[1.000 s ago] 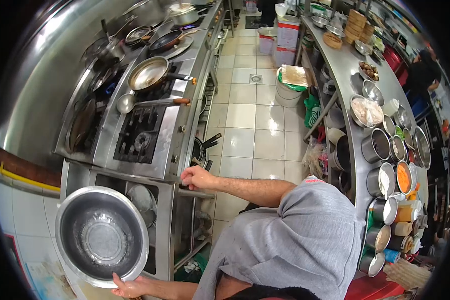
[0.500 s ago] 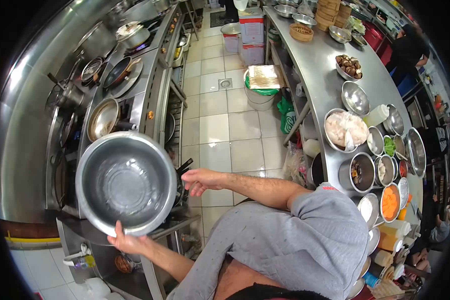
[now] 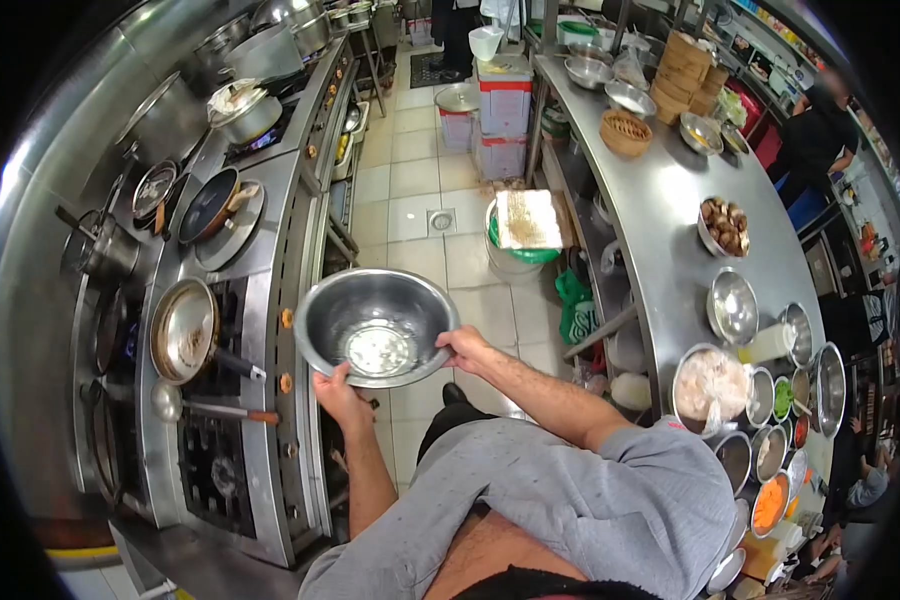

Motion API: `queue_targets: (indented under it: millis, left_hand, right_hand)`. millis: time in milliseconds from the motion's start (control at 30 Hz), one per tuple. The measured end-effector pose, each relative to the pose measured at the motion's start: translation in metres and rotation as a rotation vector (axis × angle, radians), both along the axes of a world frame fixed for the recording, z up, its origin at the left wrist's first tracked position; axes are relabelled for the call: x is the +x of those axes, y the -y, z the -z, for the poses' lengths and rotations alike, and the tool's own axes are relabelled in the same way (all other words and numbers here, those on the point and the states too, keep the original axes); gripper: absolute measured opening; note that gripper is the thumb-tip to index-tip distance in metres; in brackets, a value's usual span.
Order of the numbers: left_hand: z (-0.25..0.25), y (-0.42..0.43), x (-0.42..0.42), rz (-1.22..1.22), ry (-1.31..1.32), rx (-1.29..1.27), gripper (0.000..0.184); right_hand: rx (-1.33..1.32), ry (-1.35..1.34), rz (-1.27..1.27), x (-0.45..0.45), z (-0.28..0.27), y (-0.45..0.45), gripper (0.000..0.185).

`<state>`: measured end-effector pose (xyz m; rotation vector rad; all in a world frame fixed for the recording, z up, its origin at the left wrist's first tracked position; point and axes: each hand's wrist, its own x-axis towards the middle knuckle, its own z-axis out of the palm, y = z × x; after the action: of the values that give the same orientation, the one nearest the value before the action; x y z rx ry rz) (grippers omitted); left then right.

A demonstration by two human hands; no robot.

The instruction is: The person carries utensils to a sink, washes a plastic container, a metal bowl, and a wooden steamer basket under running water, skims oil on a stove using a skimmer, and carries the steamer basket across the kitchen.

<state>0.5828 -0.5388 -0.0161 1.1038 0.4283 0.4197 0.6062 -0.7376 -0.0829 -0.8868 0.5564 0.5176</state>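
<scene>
A large metal bowl is held over the aisle between the stove and the long counter, tilted a little. My left hand grips its near rim at the lower left, thumb over the edge. On the bowl's right rim my right hand is closed, with the fingers partly hidden below. The inside of the bowl is shiny and looks wet; whether liquid lies in it I cannot tell.
Left, the stove bears a frying pan, a ladle and pots. Right, the steel counter carries bowls of food and bamboo steamers. A lidded bucket stands in the aisle. Another person is beyond the counter.
The bowl has moved right, away from the stove's near end and over the aisle. My right hand, free before, has taken hold of its rim. My left hand has kept its grip. The view has turned.
</scene>
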Motion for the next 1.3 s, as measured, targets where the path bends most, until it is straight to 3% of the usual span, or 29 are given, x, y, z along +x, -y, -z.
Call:
queue_targets:
  millis: [200, 433, 533, 733, 900, 1133, 1300]
  left_hand:
    - [0.054, 0.019, 0.134, 0.31, -0.213, 0.257, 0.017]
    - [0.083, 0.053, 0.263, 0.417, -0.334, 0.188, 0.03]
    - [0.097, 0.069, 0.32, 0.466, -0.433, 0.117, 0.029]
    - [0.073, 0.107, 0.427, 0.482, -0.518, -0.162, 0.02]
    - [0.104, 0.122, 0.515, 0.526, -0.536, -0.438, 0.032]
    - [0.14, 0.137, 0.663, 0.418, -0.626, -0.45, 0.032]
    - [0.162, 0.148, 0.783, 0.433, -0.683, -0.465, 0.018]
  right_hand:
    - [-0.242, -0.087, 0.22, 0.102, 0.019, 0.049, 0.021]
    - [-0.43, 0.012, 0.445, 0.226, 0.031, 0.09, 0.027]
    - [-0.439, 0.032, 0.388, 0.296, 0.047, 0.114, 0.029]
    - [-0.418, 0.12, 0.208, 0.435, 0.028, 0.146, 0.029]
    - [-0.536, 0.186, 0.161, 0.539, 0.018, 0.154, 0.032]
    - [-0.661, 0.15, 0.114, 0.677, 0.048, 0.163, 0.034]
    - [-0.587, 0.043, 0.221, 0.769, 0.057, 0.184, 0.036]
